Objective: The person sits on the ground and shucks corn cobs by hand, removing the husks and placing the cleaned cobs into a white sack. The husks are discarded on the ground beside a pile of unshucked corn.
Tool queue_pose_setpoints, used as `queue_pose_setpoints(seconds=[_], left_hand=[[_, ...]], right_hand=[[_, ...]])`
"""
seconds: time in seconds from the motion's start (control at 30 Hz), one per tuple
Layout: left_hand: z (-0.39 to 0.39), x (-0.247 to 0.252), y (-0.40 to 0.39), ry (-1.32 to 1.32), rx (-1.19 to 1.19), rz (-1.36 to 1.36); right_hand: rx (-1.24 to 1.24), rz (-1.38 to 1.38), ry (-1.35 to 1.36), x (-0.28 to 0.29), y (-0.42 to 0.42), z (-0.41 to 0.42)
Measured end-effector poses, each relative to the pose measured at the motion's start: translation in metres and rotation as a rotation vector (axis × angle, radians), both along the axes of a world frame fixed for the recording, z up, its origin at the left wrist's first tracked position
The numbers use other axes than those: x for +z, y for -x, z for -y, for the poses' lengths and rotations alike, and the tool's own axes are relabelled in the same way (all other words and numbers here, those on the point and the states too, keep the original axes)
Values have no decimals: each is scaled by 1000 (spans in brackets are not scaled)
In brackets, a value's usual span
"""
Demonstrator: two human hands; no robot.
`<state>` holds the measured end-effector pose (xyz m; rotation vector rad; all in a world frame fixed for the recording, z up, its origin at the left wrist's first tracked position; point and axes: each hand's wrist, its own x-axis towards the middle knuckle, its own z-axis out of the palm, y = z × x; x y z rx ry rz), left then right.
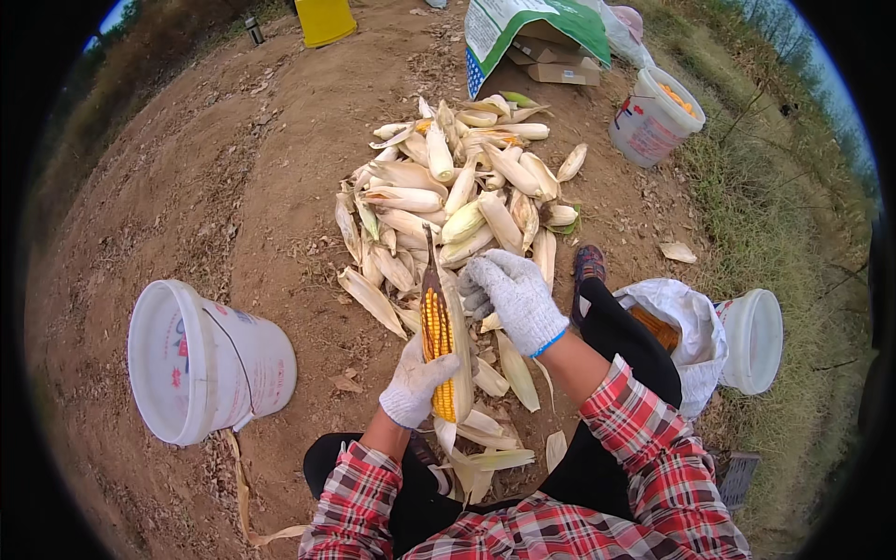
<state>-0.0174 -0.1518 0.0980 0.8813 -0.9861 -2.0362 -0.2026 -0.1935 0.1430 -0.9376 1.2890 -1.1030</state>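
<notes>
My left hand [420,381], in a white knit work glove, grips an ear of corn [437,336] around its lower part. Yellow kernels show on the ear's left side, husk still covers its right side, and a dark dry tip points away from me. My right hand [514,294], gloved alike with a blue cuff edge, is raised just right of the ear with its fingers curled; whether they pinch any husk cannot be told. Beyond both hands lies a heap of corn ears in pale husks [448,189]. Loose husks [518,371] lie between my legs.
An empty white bucket [273,371] lies tipped at left. At right are a white woven sack [703,336] holding orange-yellow corn and another white bucket [728,350]. Farther off stand a bucket with corn [647,133], a green-and-white bag with cardboard [490,42] and a yellow container [325,21].
</notes>
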Motion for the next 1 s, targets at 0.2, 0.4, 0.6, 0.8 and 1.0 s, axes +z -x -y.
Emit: queue_pose_setpoints(seconds=[0.2,0.4,0.6,0.8,1.0], left_hand=[[6,0,5,103,24,90],[4,-8,8,238,40,301],[0,-7,1,-7,-14,-58],[-2,8,13,-436,151,-503],[29,-11,-16,-374,372,-546]], right_hand=[[-2,-295,203,-6,-5,5],[28,-646,283,-14,1,7],[-67,256,-169,-11,-1,7],[-180,632,-105,-27,-9,11],[74,632,23,-8,-13,2]])
